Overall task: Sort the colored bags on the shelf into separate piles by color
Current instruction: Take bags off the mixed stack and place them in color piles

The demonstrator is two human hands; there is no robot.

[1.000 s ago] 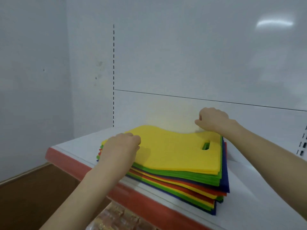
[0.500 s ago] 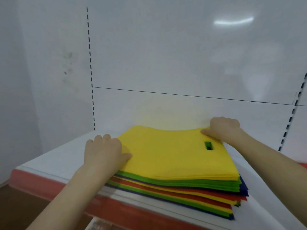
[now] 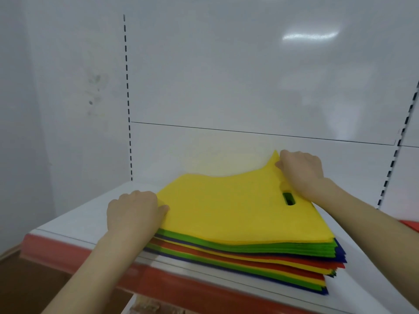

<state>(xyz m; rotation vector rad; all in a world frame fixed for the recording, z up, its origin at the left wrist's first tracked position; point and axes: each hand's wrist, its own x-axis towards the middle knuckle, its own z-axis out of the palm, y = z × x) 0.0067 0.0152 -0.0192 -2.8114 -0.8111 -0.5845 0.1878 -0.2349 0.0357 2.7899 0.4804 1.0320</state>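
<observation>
A stack of flat bags (image 3: 249, 257) in green, blue, red and yellow layers lies on the white shelf (image 3: 74, 220). The top yellow bag (image 3: 226, 207) has a cut-out handle slot on its right side. My right hand (image 3: 301, 171) pinches the bag's far right corner, which stands lifted off the stack. At the stack's left edge my left hand (image 3: 133, 211) grips the yellow bag's near left corner, thumb on top.
The shelf has a red front strip (image 3: 158, 279) and a white back panel (image 3: 226, 87) with slotted uprights. Something red (image 3: 410, 227) shows at the far right edge. Bare shelf lies left of the stack.
The far right corner of the yellow bag has risen off the stack in my right hand. Both hands stay at their corners, and the view has drawn closer.
</observation>
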